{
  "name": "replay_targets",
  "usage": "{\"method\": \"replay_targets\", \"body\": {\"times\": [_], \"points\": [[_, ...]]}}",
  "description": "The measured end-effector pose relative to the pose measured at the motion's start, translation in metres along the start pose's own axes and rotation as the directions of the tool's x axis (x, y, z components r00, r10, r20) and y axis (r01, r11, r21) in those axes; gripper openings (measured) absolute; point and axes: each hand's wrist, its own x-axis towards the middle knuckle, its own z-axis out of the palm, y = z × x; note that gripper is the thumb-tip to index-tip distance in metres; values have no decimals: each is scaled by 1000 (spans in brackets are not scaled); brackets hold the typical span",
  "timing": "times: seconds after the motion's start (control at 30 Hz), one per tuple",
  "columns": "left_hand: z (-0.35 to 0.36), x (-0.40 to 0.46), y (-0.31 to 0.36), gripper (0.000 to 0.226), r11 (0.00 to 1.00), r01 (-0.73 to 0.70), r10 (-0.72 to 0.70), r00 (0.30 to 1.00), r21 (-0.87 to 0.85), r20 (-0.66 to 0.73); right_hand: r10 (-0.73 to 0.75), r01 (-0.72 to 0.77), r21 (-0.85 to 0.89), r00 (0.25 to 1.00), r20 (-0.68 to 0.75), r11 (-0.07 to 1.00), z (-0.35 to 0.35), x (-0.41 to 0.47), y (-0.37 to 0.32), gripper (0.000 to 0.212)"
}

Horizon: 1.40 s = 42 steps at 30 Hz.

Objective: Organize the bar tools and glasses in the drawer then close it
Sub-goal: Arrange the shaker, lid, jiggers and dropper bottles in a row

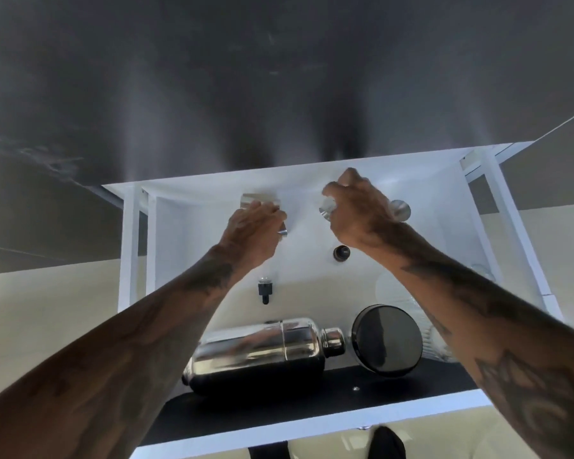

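The white drawer (186, 246) stands pulled out under a dark counter. Near its back wall my left hand (254, 226) grips a steel jigger (262, 202) whose small end shows below my fingers. My right hand (355, 210) is closed on a steel tool (400, 209), its cup end by my thumb and a round end sticking out to the right. On the drawer floor lie a black bottle stopper (341, 252) and a black pourer (265, 288). A chrome cocktail shaker (262, 354) lies on its side at the front, beside a dark round tin (386, 339).
Clear ribbed glasses (439, 342) lie at the drawer's right side, partly hidden by my right forearm. The dark counter (279, 77) overhangs the drawer's back. The drawer front's black inner face (312, 399) is nearest me. Beige cabinet fronts flank both sides.
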Motion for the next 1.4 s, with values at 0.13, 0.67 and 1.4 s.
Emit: {"method": "replay_targets", "body": {"times": [0.13, 0.67, 1.4], "points": [[-11, -18, -8, 28, 974, -42, 3, 985, -224, -171, -103, 135, -257, 985, 136, 957, 20, 21, 9, 43], [-4, -137, -14, 7, 729, 450, -357, 893, -516, 274, -103, 116, -40, 965, 243, 992, 44, 21, -11, 46], [-8, -121, 14, 17, 533, 552, -311, 832, -641, 459, -171, 251, 556, 966, -193, 792, -6, -87, -75, 25]]}}
